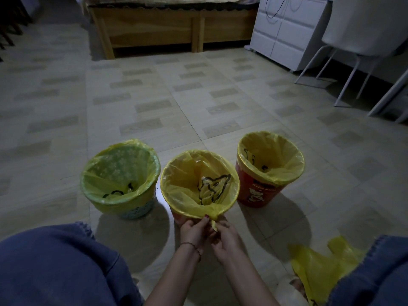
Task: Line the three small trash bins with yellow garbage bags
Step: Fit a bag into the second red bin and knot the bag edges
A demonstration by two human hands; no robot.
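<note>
Three small bins in a row on the tiled floor, each lined with a yellow bag.

Left bin: pale green, patterned wall. Left bag folded over the rim, hanging down the near side.

Middle bin: mostly hidden under its liner. Middle bag stretched over the whole rim, black printed figure down inside. Surplus plastic at the near edge gathered into a twisted tail.

Right bin: red, white cartoon print and lettering on the wall. Right bag folded over the rim, black print inside.

Left hand: fingers curled, pinching the gathered plastic at the near rim of the middle bin; thin bracelet at the wrist. Right hand: fingers curled round the lower end of the twisted tail, just beside the left hand. Both hands touching.

Spare yellow bags loose on the floor at lower right, partly under a denim-clad knee. Other knee at lower left.

Background: wooden bed frame, white cabinet, white chair with thin metal legs.
</note>
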